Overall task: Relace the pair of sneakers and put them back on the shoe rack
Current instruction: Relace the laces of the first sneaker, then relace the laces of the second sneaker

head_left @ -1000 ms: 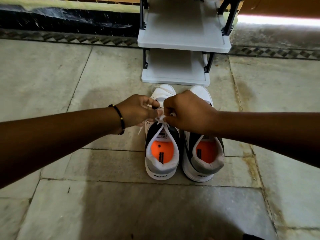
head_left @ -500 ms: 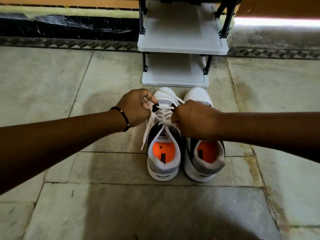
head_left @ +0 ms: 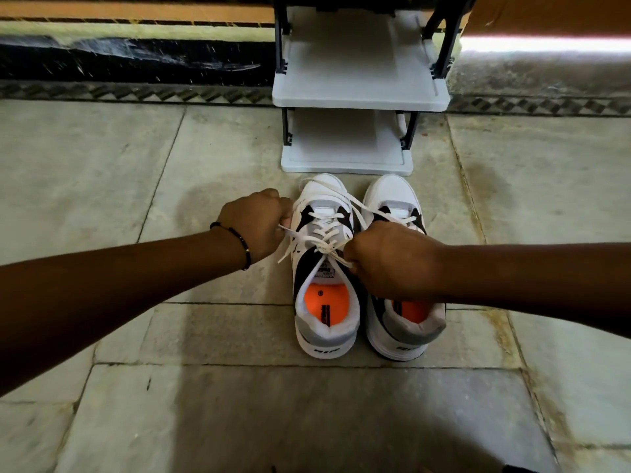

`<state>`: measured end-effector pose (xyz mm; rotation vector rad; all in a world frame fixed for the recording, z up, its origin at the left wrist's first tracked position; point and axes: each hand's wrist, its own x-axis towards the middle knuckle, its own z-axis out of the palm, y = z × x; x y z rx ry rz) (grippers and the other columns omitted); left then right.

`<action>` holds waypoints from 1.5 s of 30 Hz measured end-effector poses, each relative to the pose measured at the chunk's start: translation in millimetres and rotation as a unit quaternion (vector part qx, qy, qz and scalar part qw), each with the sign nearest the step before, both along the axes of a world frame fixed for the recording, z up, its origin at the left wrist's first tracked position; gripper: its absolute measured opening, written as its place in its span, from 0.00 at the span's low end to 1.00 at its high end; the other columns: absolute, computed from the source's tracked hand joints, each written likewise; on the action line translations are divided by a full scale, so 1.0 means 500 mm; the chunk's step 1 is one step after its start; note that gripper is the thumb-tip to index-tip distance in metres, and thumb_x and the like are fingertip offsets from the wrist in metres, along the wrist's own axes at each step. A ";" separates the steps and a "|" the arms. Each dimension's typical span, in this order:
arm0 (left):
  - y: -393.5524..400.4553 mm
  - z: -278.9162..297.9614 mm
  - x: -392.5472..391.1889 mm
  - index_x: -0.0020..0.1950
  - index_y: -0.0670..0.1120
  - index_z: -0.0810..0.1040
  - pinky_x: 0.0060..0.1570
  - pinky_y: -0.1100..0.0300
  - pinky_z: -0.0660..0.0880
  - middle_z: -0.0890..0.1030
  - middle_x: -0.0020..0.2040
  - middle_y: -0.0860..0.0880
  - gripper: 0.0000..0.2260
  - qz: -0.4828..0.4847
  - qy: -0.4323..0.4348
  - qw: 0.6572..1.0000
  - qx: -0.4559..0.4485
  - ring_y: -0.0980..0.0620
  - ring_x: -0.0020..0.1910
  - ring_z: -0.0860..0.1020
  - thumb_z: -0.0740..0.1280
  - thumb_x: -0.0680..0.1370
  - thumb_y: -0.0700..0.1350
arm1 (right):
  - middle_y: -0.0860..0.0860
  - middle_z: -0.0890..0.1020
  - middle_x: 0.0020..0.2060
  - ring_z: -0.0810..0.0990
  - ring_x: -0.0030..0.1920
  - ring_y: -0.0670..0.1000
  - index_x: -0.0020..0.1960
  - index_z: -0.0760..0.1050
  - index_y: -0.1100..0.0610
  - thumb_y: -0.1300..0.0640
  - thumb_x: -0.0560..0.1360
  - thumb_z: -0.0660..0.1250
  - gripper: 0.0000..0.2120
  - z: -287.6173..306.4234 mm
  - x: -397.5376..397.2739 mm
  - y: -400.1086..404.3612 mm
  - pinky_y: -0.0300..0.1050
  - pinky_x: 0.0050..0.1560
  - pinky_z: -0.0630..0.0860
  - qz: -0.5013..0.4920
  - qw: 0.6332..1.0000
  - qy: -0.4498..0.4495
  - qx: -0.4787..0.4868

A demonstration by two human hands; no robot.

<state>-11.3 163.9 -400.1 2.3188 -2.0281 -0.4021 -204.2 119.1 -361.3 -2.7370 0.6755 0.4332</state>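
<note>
Two white, grey and black sneakers with orange insoles stand side by side on the stone floor, toes toward the rack. The left sneaker point(head_left: 326, 302) has a white lace point(head_left: 324, 238) threaded up its eyelets and crossed at the top. My left hand point(head_left: 257, 225) is closed on one lace end, to the left of that shoe. My right hand point(head_left: 392, 259) grips the other end and hovers over the right sneaker point(head_left: 404, 331), hiding its tongue. A loop of lace runs forward over both toes.
A grey shoe rack point(head_left: 358, 97) with two bare shelves and black posts stands just beyond the toes, against a dark wall base. Stone floor tiles point(head_left: 136, 165) spread to both sides and toward me.
My hands have drawn apart, the left one out to the left and the right one back, pulling the lace taut. The laced front of the left sneaker now shows.
</note>
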 end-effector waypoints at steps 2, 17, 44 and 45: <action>-0.006 0.001 -0.004 0.46 0.45 0.77 0.41 0.56 0.69 0.76 0.51 0.43 0.04 -0.001 -0.016 1.000 0.026 0.42 0.50 0.76 0.64 0.73 0.41 | 0.48 0.64 0.27 0.70 0.34 0.53 0.40 0.73 0.57 0.60 0.73 0.63 0.03 -0.003 -0.003 -0.001 0.42 0.36 0.68 0.000 1.000 -0.001 -0.004; -0.014 -0.017 0.005 0.43 0.43 0.78 0.39 0.57 0.68 0.78 0.51 0.43 0.04 0.003 -0.040 0.998 0.042 0.41 0.49 0.77 0.64 0.72 0.38 | 0.55 0.80 0.37 0.72 0.36 0.52 0.45 0.77 0.58 0.59 0.73 0.63 0.05 -0.004 -0.019 -0.013 0.43 0.37 0.71 -0.013 1.000 -0.002 -0.009; 0.081 -0.038 -0.188 0.66 0.56 0.56 0.65 0.28 0.52 0.43 0.73 0.59 0.33 0.035 0.155 0.985 0.070 0.53 0.72 0.34 0.67 0.65 0.58 | 0.56 0.77 0.58 0.73 0.37 0.45 0.63 0.68 0.57 0.53 0.73 0.69 0.22 -0.021 -0.124 -0.101 0.37 0.33 0.68 -0.227 0.968 -0.011 0.105; 0.082 -0.037 -0.182 0.66 0.55 0.56 0.65 0.28 0.53 0.44 0.73 0.60 0.33 0.029 0.152 0.985 0.071 0.54 0.72 0.34 0.66 0.65 0.58 | 0.56 0.77 0.58 0.71 0.34 0.43 0.63 0.68 0.57 0.53 0.72 0.69 0.22 -0.024 -0.125 -0.103 0.36 0.32 0.67 -0.233 0.966 -0.018 0.111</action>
